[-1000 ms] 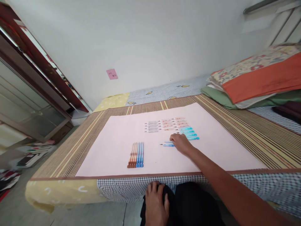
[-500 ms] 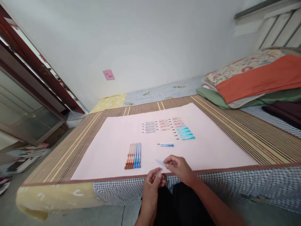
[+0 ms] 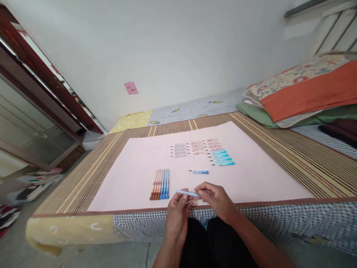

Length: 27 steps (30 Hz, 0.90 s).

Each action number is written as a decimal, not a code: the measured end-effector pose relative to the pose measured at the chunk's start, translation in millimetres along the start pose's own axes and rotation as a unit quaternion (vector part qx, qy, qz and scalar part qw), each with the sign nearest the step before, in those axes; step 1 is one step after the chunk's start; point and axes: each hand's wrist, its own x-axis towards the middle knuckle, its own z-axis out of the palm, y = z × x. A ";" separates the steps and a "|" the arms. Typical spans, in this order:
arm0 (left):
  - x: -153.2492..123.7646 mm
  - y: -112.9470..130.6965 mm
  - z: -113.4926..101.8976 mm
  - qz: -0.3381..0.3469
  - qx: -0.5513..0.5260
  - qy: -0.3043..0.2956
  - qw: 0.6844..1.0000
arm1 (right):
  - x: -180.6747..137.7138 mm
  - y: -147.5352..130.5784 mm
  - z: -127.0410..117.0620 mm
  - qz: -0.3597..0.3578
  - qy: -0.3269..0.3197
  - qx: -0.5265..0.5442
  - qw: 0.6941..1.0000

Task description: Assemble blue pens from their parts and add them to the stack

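Observation:
A light blue pen barrel (image 3: 186,192) is held level above the front of the pink sheet. My left hand (image 3: 178,206) closes its fingers on the left part, while my right hand (image 3: 214,199) pinches the right end. Just beyond my hands lie a thin white pen refill (image 3: 198,170) and a blue pen piece (image 3: 200,172), side by side. Left of them, several brown pens (image 3: 155,184) and blue pens (image 3: 165,184) stand in a neat row on the sheet. Whether anything is inside the held barrel cannot be seen.
The pink sheet (image 3: 125,167) covers a striped mat (image 3: 75,178) on a bed. Farther back are groups of grey pen parts (image 3: 178,150), pink-patterned ones (image 3: 195,147) and turquoise ones (image 3: 223,158), with refills. Folded bedding (image 3: 309,93) is piled at the right.
My left hand has risen and taken hold of the barrel's left end. The barrel, earlier blurred in my right hand alone, now lies level between both hands. The view has shifted slightly.

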 end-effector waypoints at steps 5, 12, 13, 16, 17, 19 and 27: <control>2.0 8.9 -0.4 0.010 -0.023 0.030 0.999 | -1.8 18.2 -13.1 0.002 0.009 -0.052 0.999; -6.5 7.6 -7.9 -0.019 -0.044 0.050 0.998 | 39.3 40.4 -60.1 -0.087 0.105 -0.301 0.944; -8.1 6.4 -9.5 -0.027 -0.046 0.048 0.997 | 48.4 41.8 -65.1 -0.092 0.107 -0.325 0.935; -11.6 3.2 -14.1 -0.042 -0.056 0.053 0.996 | 72.2 46.0 -70.2 -0.091 0.091 -0.369 0.920; -12.2 2.6 -15.3 -0.045 -0.061 0.060 0.995 | 78.2 47.6 -69.3 -0.088 0.083 -0.384 0.915; -12.0 2.4 -17.2 -0.048 -0.071 0.076 0.993 | 88.2 50.5 -66.2 -0.079 0.064 -0.417 0.903; -4.7 2.3 -20.1 -0.068 -0.099 0.100 0.988 | 125.7 47.8 -68.1 -0.015 -0.030 -0.502 0.864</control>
